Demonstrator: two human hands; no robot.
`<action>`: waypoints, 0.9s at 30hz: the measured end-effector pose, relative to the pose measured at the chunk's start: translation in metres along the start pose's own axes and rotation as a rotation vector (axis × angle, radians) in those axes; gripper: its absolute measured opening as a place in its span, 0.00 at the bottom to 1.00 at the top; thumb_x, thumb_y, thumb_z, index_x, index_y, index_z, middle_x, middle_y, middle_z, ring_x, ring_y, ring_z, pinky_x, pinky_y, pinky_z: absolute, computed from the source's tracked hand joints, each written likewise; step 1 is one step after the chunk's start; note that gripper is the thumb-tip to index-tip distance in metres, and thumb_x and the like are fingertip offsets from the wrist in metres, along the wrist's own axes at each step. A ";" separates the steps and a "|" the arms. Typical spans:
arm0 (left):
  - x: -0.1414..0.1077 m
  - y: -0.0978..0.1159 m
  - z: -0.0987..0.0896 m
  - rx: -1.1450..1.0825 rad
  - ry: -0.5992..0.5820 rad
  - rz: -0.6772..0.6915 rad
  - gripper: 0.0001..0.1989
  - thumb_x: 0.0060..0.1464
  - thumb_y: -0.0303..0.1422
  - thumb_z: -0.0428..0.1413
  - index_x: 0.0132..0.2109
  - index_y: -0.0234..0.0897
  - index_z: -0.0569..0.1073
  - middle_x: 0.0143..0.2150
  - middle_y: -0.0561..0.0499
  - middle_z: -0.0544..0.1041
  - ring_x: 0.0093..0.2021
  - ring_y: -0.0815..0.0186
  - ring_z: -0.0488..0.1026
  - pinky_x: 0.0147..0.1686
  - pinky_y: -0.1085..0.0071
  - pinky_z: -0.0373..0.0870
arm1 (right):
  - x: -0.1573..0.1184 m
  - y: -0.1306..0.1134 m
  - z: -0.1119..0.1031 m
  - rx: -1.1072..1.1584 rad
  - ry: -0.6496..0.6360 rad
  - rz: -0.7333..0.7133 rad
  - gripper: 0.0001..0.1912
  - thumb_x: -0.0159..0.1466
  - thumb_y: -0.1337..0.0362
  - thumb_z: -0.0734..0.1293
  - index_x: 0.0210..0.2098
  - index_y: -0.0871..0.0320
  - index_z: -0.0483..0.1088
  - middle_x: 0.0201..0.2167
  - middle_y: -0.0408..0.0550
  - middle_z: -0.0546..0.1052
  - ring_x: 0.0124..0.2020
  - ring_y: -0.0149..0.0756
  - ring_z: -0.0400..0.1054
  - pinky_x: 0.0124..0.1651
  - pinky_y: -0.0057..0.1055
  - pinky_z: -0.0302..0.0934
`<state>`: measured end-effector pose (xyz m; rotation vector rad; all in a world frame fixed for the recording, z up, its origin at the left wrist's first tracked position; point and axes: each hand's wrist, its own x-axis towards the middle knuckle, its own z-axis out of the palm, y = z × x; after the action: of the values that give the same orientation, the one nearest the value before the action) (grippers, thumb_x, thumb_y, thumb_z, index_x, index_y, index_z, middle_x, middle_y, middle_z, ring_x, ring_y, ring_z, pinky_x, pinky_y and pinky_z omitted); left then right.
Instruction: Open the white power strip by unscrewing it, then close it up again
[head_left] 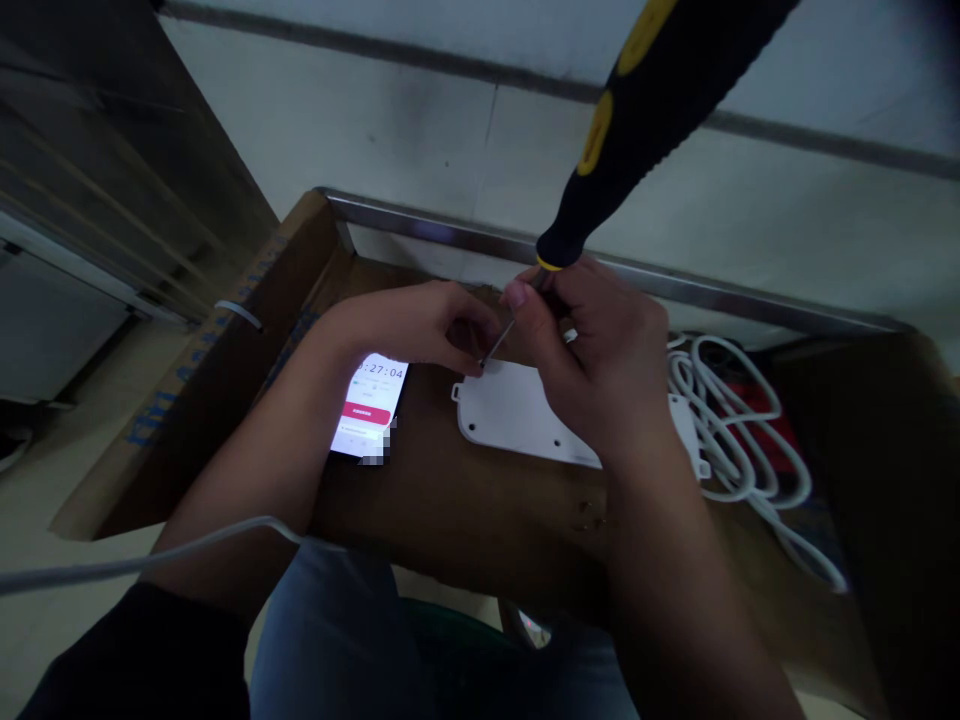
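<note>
A long screwdriver point(619, 135) with a black and yellow handle slants down from the upper right. My right hand point(600, 340) is closed around its shaft, just below the handle. The shaft's tip meets the near-left corner region of a white power strip point(510, 410), along its far edge. The strip lies with its holed back face up, partly covered by my right hand and wrist. Beside the tip is my left hand point(435, 325), its fingers curled and thumb at the strip's edge; anything pinched there is too small to make out. Several small screws point(589, 518) lie on the cardboard.
Everything rests on a cardboard box surface point(450, 520) with raised sides. A lit phone point(367, 410) lies under my left forearm. White cable point(739, 430) is coiled at the right, over something red. Another white cable point(187, 550) crosses my left forearm. A tiled wall point(420, 130) stands behind.
</note>
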<state>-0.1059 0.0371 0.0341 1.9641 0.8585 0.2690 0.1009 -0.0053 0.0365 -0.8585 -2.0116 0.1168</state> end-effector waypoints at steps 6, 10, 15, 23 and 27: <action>-0.002 0.005 0.000 -0.085 0.108 0.052 0.09 0.55 0.35 0.65 0.40 0.33 0.82 0.34 0.54 0.82 0.39 0.65 0.78 0.42 0.73 0.71 | 0.001 0.000 -0.004 0.070 -0.060 0.040 0.06 0.72 0.64 0.66 0.41 0.54 0.76 0.39 0.46 0.77 0.33 0.32 0.73 0.37 0.34 0.72; 0.000 0.006 0.002 -0.086 0.198 0.020 0.13 0.50 0.38 0.69 0.34 0.31 0.80 0.28 0.55 0.76 0.36 0.65 0.75 0.40 0.72 0.71 | -0.003 0.000 0.002 0.152 0.013 0.108 0.04 0.68 0.62 0.72 0.42 0.52 0.74 0.34 0.43 0.77 0.32 0.33 0.73 0.37 0.35 0.71; 0.003 0.008 0.006 -0.054 0.248 0.017 0.15 0.48 0.39 0.70 0.31 0.32 0.78 0.25 0.55 0.72 0.34 0.65 0.74 0.39 0.69 0.72 | -0.006 0.001 0.009 0.266 0.098 0.221 0.08 0.67 0.57 0.74 0.38 0.49 0.71 0.34 0.40 0.80 0.34 0.33 0.76 0.39 0.35 0.73; 0.000 0.012 0.004 -0.218 0.138 0.142 0.10 0.55 0.36 0.66 0.38 0.33 0.81 0.35 0.51 0.82 0.41 0.64 0.79 0.46 0.68 0.75 | -0.003 0.002 0.001 0.377 -0.032 0.228 0.00 0.69 0.61 0.71 0.40 0.49 0.76 0.41 0.41 0.84 0.44 0.38 0.80 0.50 0.40 0.77; 0.002 0.010 0.005 -0.225 0.255 0.172 0.13 0.50 0.37 0.69 0.28 0.33 0.77 0.27 0.55 0.77 0.33 0.68 0.74 0.38 0.72 0.71 | -0.002 -0.003 0.001 0.309 -0.030 0.202 0.03 0.69 0.60 0.72 0.41 0.50 0.78 0.45 0.44 0.85 0.47 0.39 0.78 0.53 0.42 0.75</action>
<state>-0.0974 0.0314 0.0391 1.8168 0.7822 0.6995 0.0994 -0.0085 0.0351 -0.8598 -1.8662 0.5429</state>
